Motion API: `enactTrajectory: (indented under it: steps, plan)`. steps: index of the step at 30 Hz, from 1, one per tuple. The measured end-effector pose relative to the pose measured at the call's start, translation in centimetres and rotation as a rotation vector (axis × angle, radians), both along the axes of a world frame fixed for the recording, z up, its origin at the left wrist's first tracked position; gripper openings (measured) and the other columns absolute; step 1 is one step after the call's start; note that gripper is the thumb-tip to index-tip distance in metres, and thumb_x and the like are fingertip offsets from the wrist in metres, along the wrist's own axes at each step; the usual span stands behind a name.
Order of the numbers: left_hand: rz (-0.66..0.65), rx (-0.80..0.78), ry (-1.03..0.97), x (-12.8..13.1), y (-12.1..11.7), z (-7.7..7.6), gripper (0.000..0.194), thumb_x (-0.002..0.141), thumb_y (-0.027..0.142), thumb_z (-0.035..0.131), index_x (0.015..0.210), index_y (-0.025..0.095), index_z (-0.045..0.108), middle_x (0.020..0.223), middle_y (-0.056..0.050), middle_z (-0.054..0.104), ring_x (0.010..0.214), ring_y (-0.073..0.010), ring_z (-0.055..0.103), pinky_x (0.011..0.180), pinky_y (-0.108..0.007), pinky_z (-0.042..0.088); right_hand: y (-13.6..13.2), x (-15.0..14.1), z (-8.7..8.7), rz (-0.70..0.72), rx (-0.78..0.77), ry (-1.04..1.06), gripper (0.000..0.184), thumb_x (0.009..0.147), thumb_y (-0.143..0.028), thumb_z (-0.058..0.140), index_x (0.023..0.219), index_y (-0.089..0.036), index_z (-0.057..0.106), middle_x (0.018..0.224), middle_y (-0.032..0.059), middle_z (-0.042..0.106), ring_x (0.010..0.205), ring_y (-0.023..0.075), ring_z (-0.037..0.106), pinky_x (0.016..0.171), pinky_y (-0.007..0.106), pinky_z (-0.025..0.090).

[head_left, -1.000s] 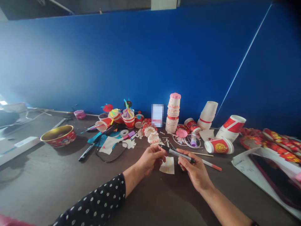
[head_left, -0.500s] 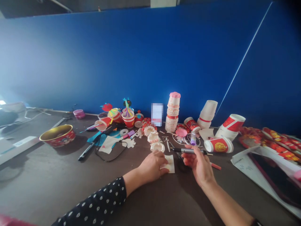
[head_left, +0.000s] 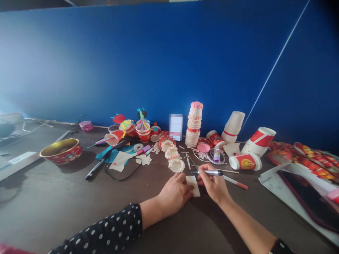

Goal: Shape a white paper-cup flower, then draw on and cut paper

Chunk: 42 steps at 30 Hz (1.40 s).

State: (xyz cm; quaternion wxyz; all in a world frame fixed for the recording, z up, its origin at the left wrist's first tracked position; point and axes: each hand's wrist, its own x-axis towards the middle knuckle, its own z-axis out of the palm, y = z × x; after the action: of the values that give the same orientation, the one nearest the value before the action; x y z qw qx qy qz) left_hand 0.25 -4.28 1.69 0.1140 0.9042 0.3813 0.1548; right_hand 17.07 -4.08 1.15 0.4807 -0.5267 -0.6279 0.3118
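A small piece of white paper [head_left: 195, 183] lies on the dark table, and my left hand [head_left: 172, 194] grips its left edge with curled fingers. Faint yellowish marks show on the paper. My right hand [head_left: 215, 188] pinches a grey marker [head_left: 214, 172] with a dark end, held almost level above the paper's far edge, its tip pointing left. Behind my right hand are a thin wooden stick [head_left: 230, 171] and a pen with a red end [head_left: 239, 184], both lying on the table. Just beyond my left hand sits a pale, ragged-rimmed cup piece [head_left: 176, 165].
A tall stack of paper cups [head_left: 194, 127] stands at the back. More cups [head_left: 245, 162] lie to the right, near a phone [head_left: 308, 197] in a white box lid. On the left are a red bowl [head_left: 62, 157], a black cutter-like tool [head_left: 96, 168] and paper scraps [head_left: 122, 160].
My right hand has closed its fingers around the marker and moved left and slightly down, nearer the paper. My left hand keeps its hold, with the paper slightly turned.
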Motion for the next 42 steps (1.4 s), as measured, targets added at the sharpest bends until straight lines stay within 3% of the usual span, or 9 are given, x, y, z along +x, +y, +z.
enactTrajectory:
  steps: [4, 12, 20, 42]
  plan:
    - [0.001, -0.016, 0.003, 0.0, 0.0, 0.2, 0.024, 0.081, 0.032, 0.048, 0.094, 0.022, 0.064, 0.084, -0.005, 0.048, 0.083, -0.0171, 0.044, 0.077, -0.028, 0.040, 0.2, 0.2, 0.1, 0.001, 0.021, -0.198, 0.023, 0.077, -0.038, 0.048, 0.082, -0.018, 0.057, 0.069, 0.0018, 0.063, 0.063, 0.0164, 0.060, 0.058, 0.026, 0.049]
    - [-0.012, 0.039, 0.044, 0.0, -0.2, 0.0, 0.029, 0.084, 0.035, 0.041, 0.090, 0.020, 0.065, 0.085, -0.006, 0.050, 0.083, -0.0177, 0.044, 0.076, -0.030, 0.040, 0.2, -0.1, 0.4, -0.053, 0.078, -0.423, 0.025, 0.079, -0.040, 0.042, 0.072, -0.019, 0.054, 0.057, 0.0022, 0.062, 0.057, 0.0178, 0.061, 0.052, 0.024, 0.043]
    - [-0.009, 0.092, 0.157, 0.1, -0.4, -0.5, 0.031, 0.086, 0.034, 0.034, 0.094, 0.022, 0.062, 0.087, -0.007, 0.048, 0.083, -0.0191, 0.043, 0.073, -0.032, 0.041, 0.2, -0.2, 0.2, -0.083, 0.084, -0.492, 0.025, 0.081, -0.039, 0.040, 0.074, -0.020, 0.054, 0.057, 0.0012, 0.063, 0.051, 0.0157, 0.059, 0.048, 0.023, 0.040]
    - [-0.005, 0.098, 0.244, 0.5, -0.7, 0.6, 0.033, 0.088, 0.032, 0.030, 0.090, 0.020, 0.062, 0.084, -0.008, 0.048, 0.081, -0.0196, 0.043, 0.068, -0.031, 0.042, 0.1, -0.2, 0.3, -0.085, 0.138, -0.530, 0.024, 0.082, -0.037, 0.040, 0.073, -0.019, 0.053, 0.057, 0.0014, 0.062, 0.053, 0.0160, 0.060, 0.051, 0.023, 0.041]
